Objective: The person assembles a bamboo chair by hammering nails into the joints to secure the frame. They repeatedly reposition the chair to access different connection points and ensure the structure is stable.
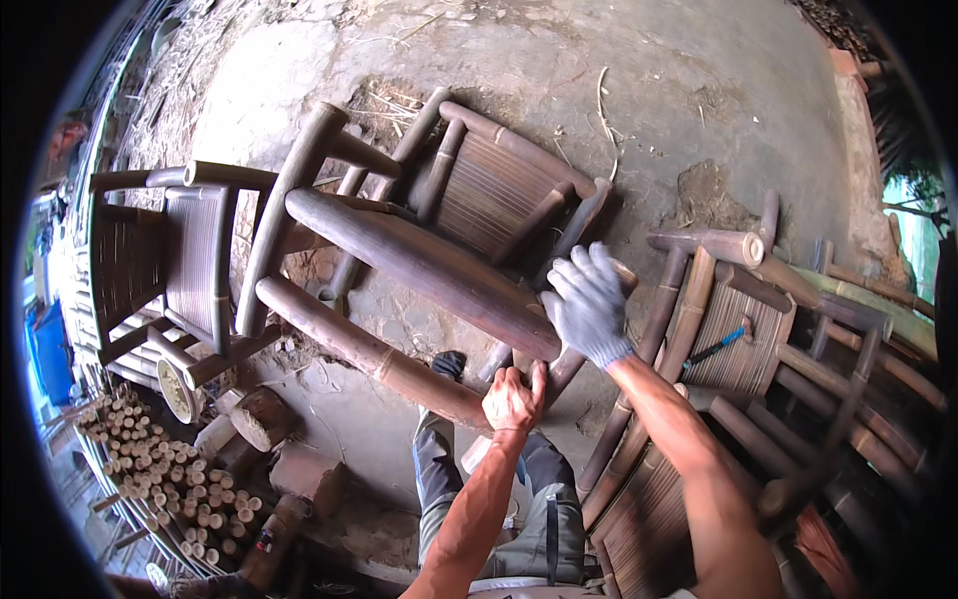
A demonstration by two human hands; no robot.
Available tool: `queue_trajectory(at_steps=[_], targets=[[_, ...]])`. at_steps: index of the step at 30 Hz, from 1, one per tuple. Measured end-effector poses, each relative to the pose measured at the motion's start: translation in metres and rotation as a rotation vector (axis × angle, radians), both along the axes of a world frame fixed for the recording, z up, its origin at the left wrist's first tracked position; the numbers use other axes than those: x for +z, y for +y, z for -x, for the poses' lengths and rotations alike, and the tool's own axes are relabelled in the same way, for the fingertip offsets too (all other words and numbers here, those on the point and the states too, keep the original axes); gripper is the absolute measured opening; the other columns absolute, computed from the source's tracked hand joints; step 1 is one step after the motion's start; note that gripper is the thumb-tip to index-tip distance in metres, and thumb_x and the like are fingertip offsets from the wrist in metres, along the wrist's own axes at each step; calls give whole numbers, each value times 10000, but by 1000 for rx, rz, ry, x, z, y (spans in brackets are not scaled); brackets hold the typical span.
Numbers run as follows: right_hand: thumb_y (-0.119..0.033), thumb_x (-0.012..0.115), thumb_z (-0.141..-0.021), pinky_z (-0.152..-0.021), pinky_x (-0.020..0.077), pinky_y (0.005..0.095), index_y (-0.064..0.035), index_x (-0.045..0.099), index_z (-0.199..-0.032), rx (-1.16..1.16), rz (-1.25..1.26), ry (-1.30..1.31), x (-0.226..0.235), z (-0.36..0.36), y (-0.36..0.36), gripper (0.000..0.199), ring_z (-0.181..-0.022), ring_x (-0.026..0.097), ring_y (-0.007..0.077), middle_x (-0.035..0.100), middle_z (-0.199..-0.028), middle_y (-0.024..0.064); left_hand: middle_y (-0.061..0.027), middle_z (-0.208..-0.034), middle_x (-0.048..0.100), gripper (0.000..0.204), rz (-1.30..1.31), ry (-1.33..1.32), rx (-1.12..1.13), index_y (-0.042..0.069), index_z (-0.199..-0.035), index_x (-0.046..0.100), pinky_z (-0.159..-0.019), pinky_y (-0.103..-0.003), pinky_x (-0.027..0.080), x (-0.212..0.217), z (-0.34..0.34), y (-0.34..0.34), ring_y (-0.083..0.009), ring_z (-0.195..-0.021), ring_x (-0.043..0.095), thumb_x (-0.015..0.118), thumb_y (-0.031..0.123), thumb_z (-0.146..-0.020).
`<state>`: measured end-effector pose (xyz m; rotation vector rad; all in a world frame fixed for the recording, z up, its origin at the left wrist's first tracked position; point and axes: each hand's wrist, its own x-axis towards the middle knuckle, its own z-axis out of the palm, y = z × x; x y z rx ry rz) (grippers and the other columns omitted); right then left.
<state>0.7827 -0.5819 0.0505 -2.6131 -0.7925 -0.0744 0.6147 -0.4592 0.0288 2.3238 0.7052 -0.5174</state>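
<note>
A dark brown bamboo chair (429, 265) stands tilted in front of me, its thick poles slanting down toward my legs. My left hand (514, 400) is bare and closed, fingers curled at the near end of the lower pole (369, 349). Whatever it may hold is hidden by the fingers. A grey work glove (599, 314) covers my right hand (587, 302), which lies over the chair's right corner with its fingers stretched out. The slatted panel (494, 190) of the chair shows beyond the wide middle pole.
Another bamboo chair (170, 260) stands at the left. Below it are a pile of cut bamboo pieces (180, 474) and a round container (180, 391). More bamboo furniture crowds the right, where a hammer (720, 344) with a blue-and-black handle lies on a slatted panel (753, 364).
</note>
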Motion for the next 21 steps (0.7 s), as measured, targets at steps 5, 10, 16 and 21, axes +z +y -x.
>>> queue_trajectory(at_steps=[5, 10, 16, 21], targets=[[-224, 644, -783, -1115, 328, 514, -37, 589, -1224, -241, -281, -104, -2, -6, 10, 483, -1263, 484, 371, 559, -1265, 172, -194, -866, 670, 504, -42, 20, 18, 41, -780, 664, -727, -456, 534, -2, 1, 7, -362, -801, 672, 573, 523, -898], [-516, 345, -1022, -1090, 367, 354, -51, 491, -1385, -1228, -1864, 1191, -95, 94, -21, 608, -1251, 486, 228, 520, -1374, 86, -180, -850, 663, 485, -5, -24, -50, 38, -838, 711, -736, -434, 523, 4, -4, 11, -350, -806, 661, 514, 466, -950], [-537, 319, -1013, -1029, 418, 348, -126, 470, -1376, -1225, -1795, 1221, -94, 122, 7, 568, -1166, 530, 204, 542, -1297, 22, -192, -874, 662, 653, 27, 5, -241, 12, -798, 688, -724, -453, 536, 7, -15, 17, -357, -833, 676, 536, 642, -878], [-633, 395, -964, -908, 505, 362, -83, 543, -1310, -1175, -1717, 1096, 6, 105, 20, 666, -1035, 605, 218, 612, -1216, 67, -193, -900, 668, 755, 224, 30, -241, -6, -750, 687, -761, -446, 512, 70, -34, 41, -377, -862, 669, 556, 735, -810]])
